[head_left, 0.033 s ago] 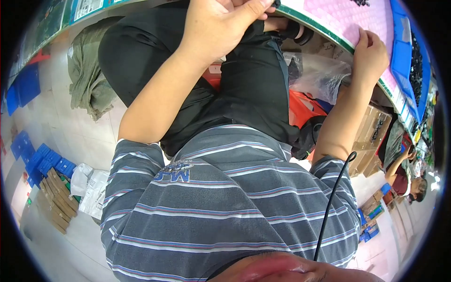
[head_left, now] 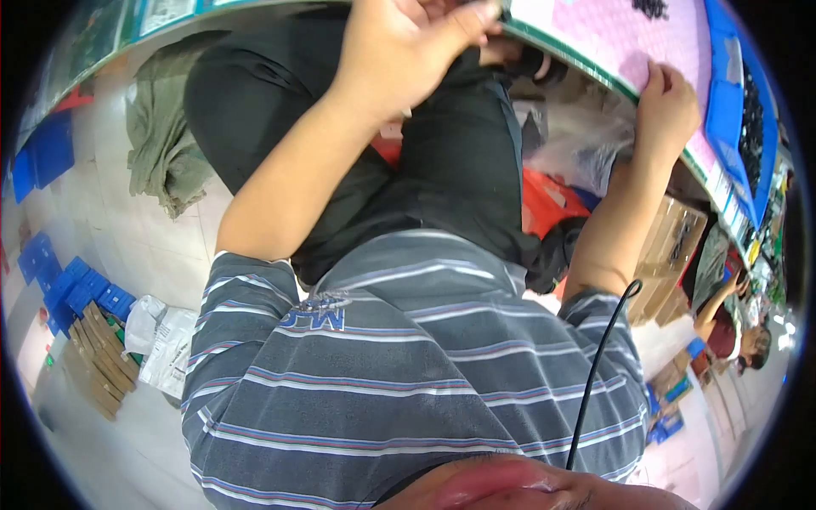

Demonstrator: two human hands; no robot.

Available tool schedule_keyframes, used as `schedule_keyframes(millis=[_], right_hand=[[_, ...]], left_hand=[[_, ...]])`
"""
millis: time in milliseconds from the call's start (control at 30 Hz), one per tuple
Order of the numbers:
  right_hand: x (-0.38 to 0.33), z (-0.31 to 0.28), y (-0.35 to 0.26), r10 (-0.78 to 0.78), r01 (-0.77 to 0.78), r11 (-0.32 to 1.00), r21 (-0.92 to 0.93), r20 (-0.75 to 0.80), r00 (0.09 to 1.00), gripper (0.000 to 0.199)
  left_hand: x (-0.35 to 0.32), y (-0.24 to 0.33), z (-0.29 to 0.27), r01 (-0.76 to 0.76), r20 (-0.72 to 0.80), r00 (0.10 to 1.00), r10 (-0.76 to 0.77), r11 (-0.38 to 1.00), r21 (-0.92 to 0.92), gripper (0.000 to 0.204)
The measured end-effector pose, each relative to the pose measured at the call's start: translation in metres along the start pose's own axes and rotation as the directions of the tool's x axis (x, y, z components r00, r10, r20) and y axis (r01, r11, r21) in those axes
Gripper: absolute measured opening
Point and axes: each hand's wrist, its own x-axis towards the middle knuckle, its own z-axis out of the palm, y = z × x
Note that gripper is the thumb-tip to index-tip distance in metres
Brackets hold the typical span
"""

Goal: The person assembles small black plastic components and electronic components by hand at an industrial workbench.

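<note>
My left hand [head_left: 395, 55] is raised at the near edge of the worktable, thumb and fingers closed on a small black piece [head_left: 504, 12]. Only a bit of that piece shows, and its exact kind cannot be made out. My right hand [head_left: 669, 109] is over the table's edge at the right, fingertips close together and bent down at a pink sheet [head_left: 595, 30]. Whatever these fingers hold, if anything, is hidden. Beyond it a little heap of black parts [head_left: 651, 8] lies on the sheet.
A blue tray [head_left: 725, 93] with black parts stands right of my right hand. Below the table are a clear plastic bag [head_left: 578, 140] and a cardboard box [head_left: 671, 246]. Blue bins [head_left: 85, 289] and flattened cardboard [head_left: 102, 361] lie on the left floor. Another person [head_left: 731, 331] sits far right.
The black heap and table edge sit slightly lower in view. My left thumb and fingers have shifted a little to the right; my right fingertips are slightly lower.
</note>
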Motion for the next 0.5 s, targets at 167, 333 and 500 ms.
schedule_keyframes(millis=[167, 333, 500], right_hand=[[-0.031, 0.021, 0.026, 0.101, -0.117, 0.98, 0.162, 0.104, 0.989, 0.014], [-0.034, 0.013, 0.031, 0.035, -0.051, 0.978, 0.202, 0.081, 0.996, 0.013], [-0.024, 0.01, 0.003, 0.079, -0.115, 0.911, 0.395, 0.107, 0.991, 0.014]], left_hand=[[-0.021, -0.012, 0.007, 0.307, -0.005, 0.949, -0.314, 0.93, -0.2, 0.012], [-0.027, -0.027, 0.019, 0.177, 0.007, 0.983, -0.182, 0.949, -0.262, 0.013], [-0.027, -0.022, 0.01, 0.131, -0.014, 0.991, -0.136, 0.974, -0.185, 0.012]])
